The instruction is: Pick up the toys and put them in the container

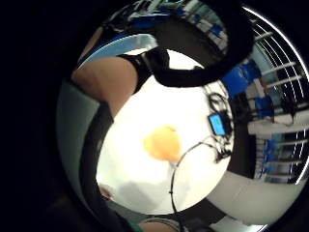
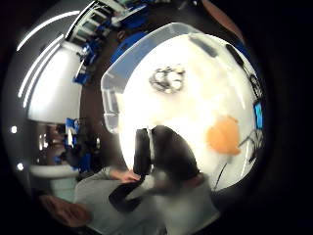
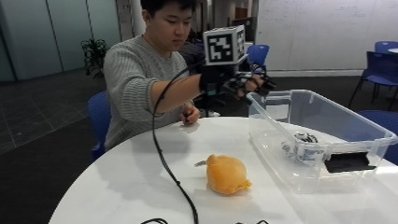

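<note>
A person sat at a round white worktop with the gloved right hand raised in the air, level with the near corner of a clear plastic container and just above its rim. From the outside view the fingers looked loosely curled, pointing toward the container, with nothing visible between them; how far they were bent could not be told exactly. The person's bare left hand rested on the worktop close to the body. The container stood on the worktop's right side as seen from the outside camera, its long side running away from that camera, with a dark handle clip on its near end wall. Inside it, on the floor near that end, lay a small grey and white toy, which also showed in the thumb side palm view as a pale tangle of shapes within the container's outline. An orange plush toy lay on the bare worktop beside the container, apart from its wall and well below the raised hand; both palm views showed it as an orange blob on the white surface. A black cable hung from the right forearm and trailed across the worktop past the orange toy, close to it.
</note>
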